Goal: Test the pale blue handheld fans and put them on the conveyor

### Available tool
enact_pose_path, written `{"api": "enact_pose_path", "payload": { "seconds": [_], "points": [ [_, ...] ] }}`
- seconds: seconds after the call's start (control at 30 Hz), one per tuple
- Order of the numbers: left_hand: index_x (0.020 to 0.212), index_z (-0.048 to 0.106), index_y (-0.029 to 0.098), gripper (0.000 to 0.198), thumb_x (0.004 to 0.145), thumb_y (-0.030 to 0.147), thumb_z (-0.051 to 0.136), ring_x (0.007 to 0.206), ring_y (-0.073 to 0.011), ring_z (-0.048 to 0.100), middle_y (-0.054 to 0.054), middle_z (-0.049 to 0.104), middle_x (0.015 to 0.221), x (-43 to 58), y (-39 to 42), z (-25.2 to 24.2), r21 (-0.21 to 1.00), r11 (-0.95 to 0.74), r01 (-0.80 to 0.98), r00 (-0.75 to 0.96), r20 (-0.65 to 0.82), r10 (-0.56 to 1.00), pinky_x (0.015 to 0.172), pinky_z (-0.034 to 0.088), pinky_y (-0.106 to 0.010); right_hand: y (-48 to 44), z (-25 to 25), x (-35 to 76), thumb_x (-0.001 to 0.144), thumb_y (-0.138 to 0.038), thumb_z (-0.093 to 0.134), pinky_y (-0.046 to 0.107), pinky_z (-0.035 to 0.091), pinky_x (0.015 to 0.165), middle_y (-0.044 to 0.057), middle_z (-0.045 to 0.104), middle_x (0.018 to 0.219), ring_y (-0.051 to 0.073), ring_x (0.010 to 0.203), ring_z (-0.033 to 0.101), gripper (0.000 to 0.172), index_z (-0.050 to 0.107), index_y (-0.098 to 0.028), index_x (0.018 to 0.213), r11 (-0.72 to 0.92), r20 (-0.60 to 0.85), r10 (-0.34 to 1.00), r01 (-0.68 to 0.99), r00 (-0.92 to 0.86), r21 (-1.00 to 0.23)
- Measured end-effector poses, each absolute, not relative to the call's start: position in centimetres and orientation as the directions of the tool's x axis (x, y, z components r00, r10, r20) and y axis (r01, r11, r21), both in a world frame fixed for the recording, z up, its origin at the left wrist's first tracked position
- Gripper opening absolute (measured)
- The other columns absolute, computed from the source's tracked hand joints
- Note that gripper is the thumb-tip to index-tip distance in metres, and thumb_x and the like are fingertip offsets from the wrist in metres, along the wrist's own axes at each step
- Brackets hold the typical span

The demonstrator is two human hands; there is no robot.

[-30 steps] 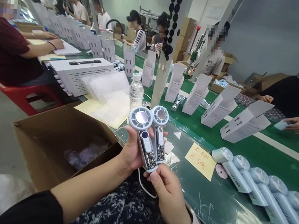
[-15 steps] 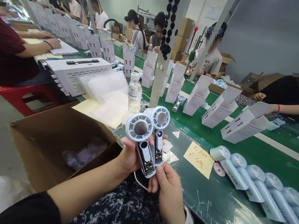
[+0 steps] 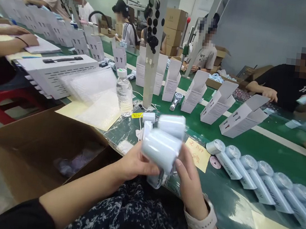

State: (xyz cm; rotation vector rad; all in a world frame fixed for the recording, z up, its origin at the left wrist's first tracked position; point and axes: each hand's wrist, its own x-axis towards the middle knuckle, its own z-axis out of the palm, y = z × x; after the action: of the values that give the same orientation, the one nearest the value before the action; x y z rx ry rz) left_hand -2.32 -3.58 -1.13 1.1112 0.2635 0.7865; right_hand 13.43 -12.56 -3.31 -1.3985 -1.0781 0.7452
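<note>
Two pale blue fans (image 3: 163,144), blurred, gripped jointly by left hand (image 3: 134,161) and right hand (image 3: 189,180), fingers closed around them, above table edge (image 3: 214,204), beside open carton (image 3: 42,146).

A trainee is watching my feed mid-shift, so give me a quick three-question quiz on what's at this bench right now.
1. True or false: the left hand and the right hand both grip the two pale handheld fans.
2. What stands on the bench just left of the white post? A) a water bottle B) a kettle C) a paint can
3. Fill in: the wrapped fans lying in a row are on the person's ___ side.

Key: 1 true; 2 A; 3 right.
</note>
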Motion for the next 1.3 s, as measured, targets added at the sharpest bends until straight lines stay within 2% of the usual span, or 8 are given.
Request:
{"api": "enact_pose_path", "payload": {
  "seconds": [0.1,0.23,0.3,0.4,0.47,0.6,0.7,1.3],
  "points": [
    [0.11,0.071,0.02,0.06,0.055,0.035,0.093,0.091,-0.0251,0.069,-0.007,0.074,0.102,-2.1,-3.3,-1.0,0.883,0.247,-0.4,0.733,0.146,0.665,0.081,0.055,-0.034,-13.1,-3.7,13.2,0.082,-0.043,0.075,0.045,0.052,0.093,0.007,0.071,0.117,0.03,0.11,0.064,0.038,0.067,-0.027,0.116,0.123,0.083,0.974,-0.186,0.213,-0.975],
    [0.11,0.068,0.02,0.044,0.083,0.055,0.068,0.081,-0.0185,0.066,-0.004,0.069,0.087,-1.8,-2.4,-1.7,0.813,0.406,-0.418,0.708,0.012,0.706,0.078,0.055,-0.033,-13.4,-3.5,13.3,0.07,-0.039,0.087,0.038,0.055,0.084,0.003,0.072,0.103,0.023,0.09,0.067,0.043,0.068,-0.027,0.107,0.141,0.02,0.95,-0.371,0.311,-0.918],
    [0.118,0.061,0.021,0.051,0.084,0.059,0.064,0.073,-0.0164,0.063,-0.002,0.064,0.081,-1.9,-2.2,-2.2,0.764,0.507,-0.399,0.746,-0.051,0.664,0.074,0.054,-0.032,-13.3,-3.3,13.4,0.074,-0.042,0.083,0.034,0.055,0.078,0.001,0.07,0.097,0.019,0.081,0.065,0.039,0.068,-0.027,0.106,0.102,-0.055,0.945,-0.452,0.322,-0.886],
    [0.119,0.056,0.023,0.052,0.076,0.038,0.079,0.075,-0.0142,0.062,0.001,0.061,0.086,-2.3,-2.8,-2.6,0.773,0.511,-0.377,0.78,-0.032,0.625,0.073,0.053,-0.028,-13.4,-3.0,13.4,0.076,-0.04,0.081,0.026,0.053,0.07,0.0,0.067,0.087,0.015,0.076,0.062,0.031,0.069,-0.024,0.1,0.07,-0.108,0.949,-0.533,0.296,-0.843],
    [0.112,0.056,0.022,0.046,0.074,0.026,0.081,0.076,-0.0128,0.061,0.002,0.06,0.087,-2.6,-3.4,-2.4,0.824,0.421,-0.379,0.789,0.049,0.613,0.072,0.051,-0.026,-13.6,-2.8,13.3,0.076,-0.037,0.081,0.026,0.054,0.071,0.001,0.067,0.086,0.015,0.078,0.062,0.03,0.069,-0.023,0.099,0.061,-0.094,0.964,-0.552,0.248,-0.831],
    [0.114,0.052,0.022,0.041,0.081,0.031,0.075,0.076,-0.0144,0.062,0.0,0.059,0.088,-2.9,-3.8,-1.9,0.853,0.342,-0.394,0.823,0.163,0.544,0.072,0.052,-0.031,-14.1,-2.7,13.0,0.079,-0.037,0.078,0.034,0.056,0.073,0.002,0.066,0.089,0.018,0.076,0.063,0.03,0.067,-0.023,0.103,0.032,-0.07,0.984,-0.548,0.165,-0.836],
    [0.109,0.051,0.02,0.037,0.082,0.033,0.074,0.072,-0.014,0.061,0.0,0.059,0.084,-2.9,-3.5,-2.0,0.871,0.32,-0.373,0.831,0.16,0.533,0.07,0.051,-0.03,-14.2,-2.8,12.7,0.08,-0.037,0.076,0.03,0.055,0.065,0.002,0.065,0.09,0.016,0.07,0.061,0.032,0.065,-0.024,0.106,0.052,-0.065,0.976,-0.511,0.208,-0.858],
    [0.105,0.05,0.019,0.039,0.078,0.032,0.076,0.067,-0.0135,0.061,0.001,0.058,0.081,-3.5,-3.4,-2.4,0.866,0.377,-0.328,0.821,0.064,0.568,0.064,0.051,-0.029,-13.4,-2.8,12.5,0.076,-0.037,0.077,0.031,0.054,0.064,0.002,0.064,0.083,0.017,0.069,0.06,0.03,0.064,-0.022,0.098,-0.029,-0.148,0.973,-0.55,0.175,-0.835]
  ]
}}
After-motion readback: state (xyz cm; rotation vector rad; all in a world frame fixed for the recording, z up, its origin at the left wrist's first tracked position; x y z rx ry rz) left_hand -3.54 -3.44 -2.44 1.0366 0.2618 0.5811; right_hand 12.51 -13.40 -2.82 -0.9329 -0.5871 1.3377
